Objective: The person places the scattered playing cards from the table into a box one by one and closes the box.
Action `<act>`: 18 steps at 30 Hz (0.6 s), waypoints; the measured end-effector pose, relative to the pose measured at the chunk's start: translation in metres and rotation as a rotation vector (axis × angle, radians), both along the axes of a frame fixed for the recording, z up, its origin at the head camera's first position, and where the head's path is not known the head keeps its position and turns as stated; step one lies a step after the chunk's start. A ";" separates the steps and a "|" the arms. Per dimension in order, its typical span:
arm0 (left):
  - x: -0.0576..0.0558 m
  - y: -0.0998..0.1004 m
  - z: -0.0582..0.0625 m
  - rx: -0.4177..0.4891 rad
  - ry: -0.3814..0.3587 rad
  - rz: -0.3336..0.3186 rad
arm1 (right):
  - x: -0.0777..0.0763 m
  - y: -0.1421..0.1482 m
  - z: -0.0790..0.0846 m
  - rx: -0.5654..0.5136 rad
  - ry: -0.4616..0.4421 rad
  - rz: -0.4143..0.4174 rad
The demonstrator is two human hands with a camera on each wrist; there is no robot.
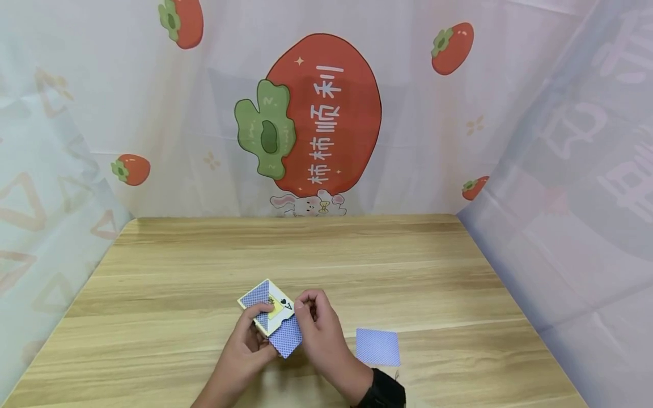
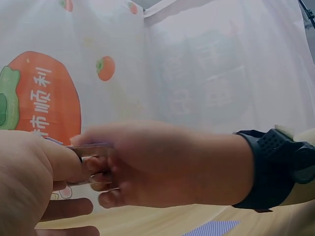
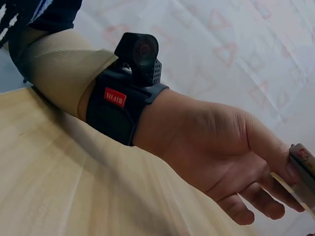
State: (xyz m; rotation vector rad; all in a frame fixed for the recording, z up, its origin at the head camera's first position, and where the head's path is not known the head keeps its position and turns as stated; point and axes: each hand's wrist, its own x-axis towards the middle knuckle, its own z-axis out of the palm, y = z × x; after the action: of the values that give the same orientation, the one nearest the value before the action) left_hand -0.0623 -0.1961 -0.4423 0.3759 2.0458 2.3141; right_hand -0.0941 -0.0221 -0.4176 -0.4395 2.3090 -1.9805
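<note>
My left hand (image 1: pixel 246 339) grips a playing-card box (image 1: pixel 260 323) printed with an ace of spades, its thumb bent across the top. Blue-patterned playing cards (image 1: pixel 287 339) stick out from the notched lower-right end of the box. My right hand (image 1: pixel 322 334) is curled at the corner by the printed A, thumb above and fingers below, pinching the box there. In the left wrist view the fingers of the right hand (image 2: pixel 128 164) close around its thin edge. The right wrist view shows the left thumb on the box (image 3: pixel 304 160) at the frame's right edge.
One blue-backed playing card (image 1: pixel 378 347) lies on the wooden table (image 1: pixel 214 260), right of the right forearm. A white curtain (image 1: pixel 408 124) printed with persimmons stands behind the table and along both sides. Each wrist carries a black strap, like the band (image 3: pixel 115 110) on the left one.
</note>
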 end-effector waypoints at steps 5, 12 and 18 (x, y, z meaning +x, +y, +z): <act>0.004 0.002 0.004 -0.027 -0.022 -0.042 | -0.010 -0.006 -0.002 0.024 0.100 -0.005; 0.004 0.003 0.002 -0.028 0.019 -0.030 | -0.012 -0.009 -0.005 0.007 0.125 0.030; 0.002 0.000 0.002 -0.027 -0.013 0.052 | -0.009 -0.003 -0.009 0.058 0.096 0.092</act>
State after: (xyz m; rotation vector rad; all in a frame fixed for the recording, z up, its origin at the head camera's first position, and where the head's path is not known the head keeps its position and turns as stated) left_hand -0.0608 -0.1963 -0.4400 0.3089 2.1033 2.3084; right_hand -0.1033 -0.0256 -0.4268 -0.6373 2.3484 -1.8858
